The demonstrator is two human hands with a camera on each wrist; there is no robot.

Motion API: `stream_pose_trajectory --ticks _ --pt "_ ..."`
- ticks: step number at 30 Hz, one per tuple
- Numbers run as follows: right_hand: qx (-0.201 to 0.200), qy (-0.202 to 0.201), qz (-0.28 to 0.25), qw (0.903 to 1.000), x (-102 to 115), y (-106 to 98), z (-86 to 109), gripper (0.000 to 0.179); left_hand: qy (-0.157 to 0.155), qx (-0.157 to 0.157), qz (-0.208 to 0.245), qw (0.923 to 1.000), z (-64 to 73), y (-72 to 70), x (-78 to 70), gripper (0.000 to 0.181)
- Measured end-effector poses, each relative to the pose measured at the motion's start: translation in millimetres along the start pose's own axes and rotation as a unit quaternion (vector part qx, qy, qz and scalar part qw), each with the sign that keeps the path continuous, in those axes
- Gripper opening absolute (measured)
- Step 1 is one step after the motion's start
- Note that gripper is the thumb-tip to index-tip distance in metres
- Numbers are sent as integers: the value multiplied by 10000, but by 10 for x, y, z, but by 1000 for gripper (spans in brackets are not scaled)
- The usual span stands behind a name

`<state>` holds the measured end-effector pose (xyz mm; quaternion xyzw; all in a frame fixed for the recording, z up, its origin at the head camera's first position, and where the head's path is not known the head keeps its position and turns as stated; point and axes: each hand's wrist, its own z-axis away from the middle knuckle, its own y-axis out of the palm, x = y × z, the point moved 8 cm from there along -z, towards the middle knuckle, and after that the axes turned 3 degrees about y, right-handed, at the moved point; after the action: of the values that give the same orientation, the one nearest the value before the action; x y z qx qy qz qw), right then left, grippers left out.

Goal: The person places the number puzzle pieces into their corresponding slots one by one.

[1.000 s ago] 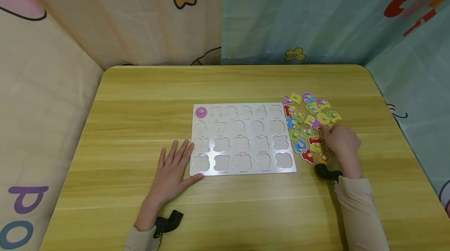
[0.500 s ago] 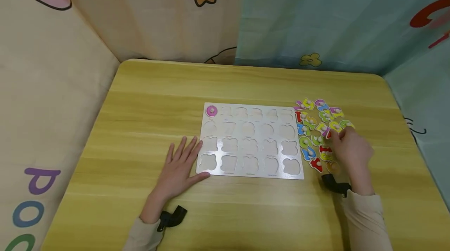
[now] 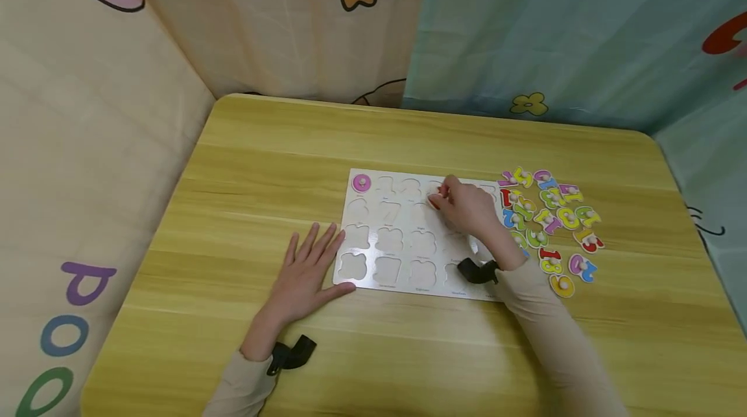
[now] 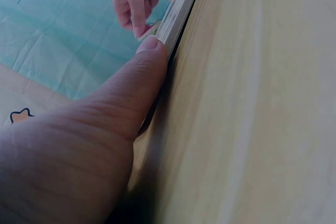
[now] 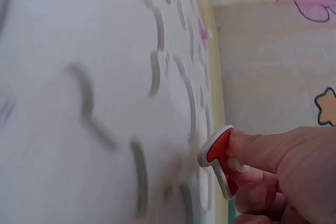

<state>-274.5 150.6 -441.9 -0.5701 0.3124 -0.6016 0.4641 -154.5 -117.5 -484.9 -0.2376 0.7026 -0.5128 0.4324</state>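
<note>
My right hand (image 3: pixel 469 206) is above the upper part of a white number puzzle board (image 3: pixel 404 274). Between thumb and fingers it pinches a red number piece (image 5: pixel 221 148) by its pale knob; the piece looks like a 1 and stands tilted in the right wrist view. Flat at the board's lower left corner lies my left hand (image 3: pixel 303 281), fingers spread. Its thumb (image 4: pixel 142 72) touches the board's edge in the left wrist view. A pink 0 piece (image 3: pixel 362 183) sits in the top left recess. My right hand and forearm hide several recesses.
Several coloured number pieces (image 3: pixel 567 217) with knobs are scattered right of the board, some overlapping its right edge; my right sleeve (image 3: pixel 543 313) covers part of the group. Black wrist cameras (image 3: pixel 478 271) stick out beside both wrists. Printed curtains (image 3: pixel 280 28) surround the wooden table (image 3: pixel 280 164).
My right hand has moved left from the scattered pieces to above the board, carrying the red piece. Pieces it covered now show. The left hand keeps its place; the head view has shifted.
</note>
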Motion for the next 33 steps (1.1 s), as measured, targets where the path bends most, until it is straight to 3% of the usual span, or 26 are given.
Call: stream_pose_trajectory --ticks 4,10,20,33 --pt "250 -359 -28 9990 287 194 -218 27 105 -45 2 9999 -33 18 -8 91" --pt "260 -524 -91 9982 484 320 -371 24 203 57 -50 9998 -77 74 -15 90" --pt "219 -314 -198 9991 638 433 -509 25 147 146 -115 9997 -64 80 22 90" --pt "145 -77 -403 9991 693 501 -523 26 52 302 -124 9995 -43 55 44 90"
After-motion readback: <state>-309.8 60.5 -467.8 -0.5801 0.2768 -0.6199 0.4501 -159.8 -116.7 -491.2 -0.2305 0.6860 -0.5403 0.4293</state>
